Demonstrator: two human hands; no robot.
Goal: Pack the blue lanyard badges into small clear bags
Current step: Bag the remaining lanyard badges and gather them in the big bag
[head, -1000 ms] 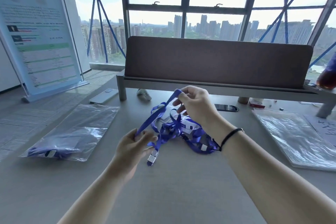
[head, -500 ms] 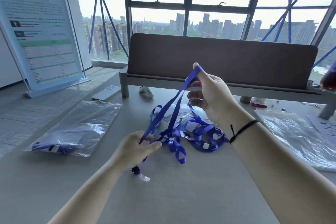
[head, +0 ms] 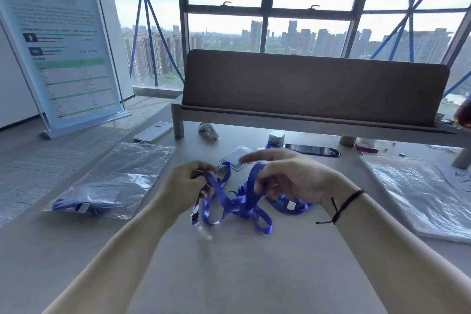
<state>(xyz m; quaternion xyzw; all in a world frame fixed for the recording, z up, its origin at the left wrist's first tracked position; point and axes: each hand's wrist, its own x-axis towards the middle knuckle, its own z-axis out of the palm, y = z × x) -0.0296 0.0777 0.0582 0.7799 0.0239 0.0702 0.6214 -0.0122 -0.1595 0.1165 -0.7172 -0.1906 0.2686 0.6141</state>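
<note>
A tangle of blue lanyards (head: 237, 204) lies on the grey table (head: 229, 275) between my hands. My left hand (head: 183, 186) pinches one blue strap near its end, and a clip dangles below it. My right hand (head: 293, 178) has a loop of the same strap hooked over its fingers, with the index finger stretched out to the left. A clear badge holder (head: 237, 158) lies just behind the hands. At the left lies a clear bag (head: 114, 178) with a blue lanyard inside.
A stack of clear bags (head: 418, 194) lies at the right. Behind the hands stand a raised shelf (head: 305, 122) with a brown screen, a white phone (head: 153, 131), a black phone (head: 311, 149) and small items. A banner stand (head: 61, 43) is at the left.
My right hand has come down from its raised position to table height near the left hand. The strap, taut between the hands before, now hangs slack in loops.
</note>
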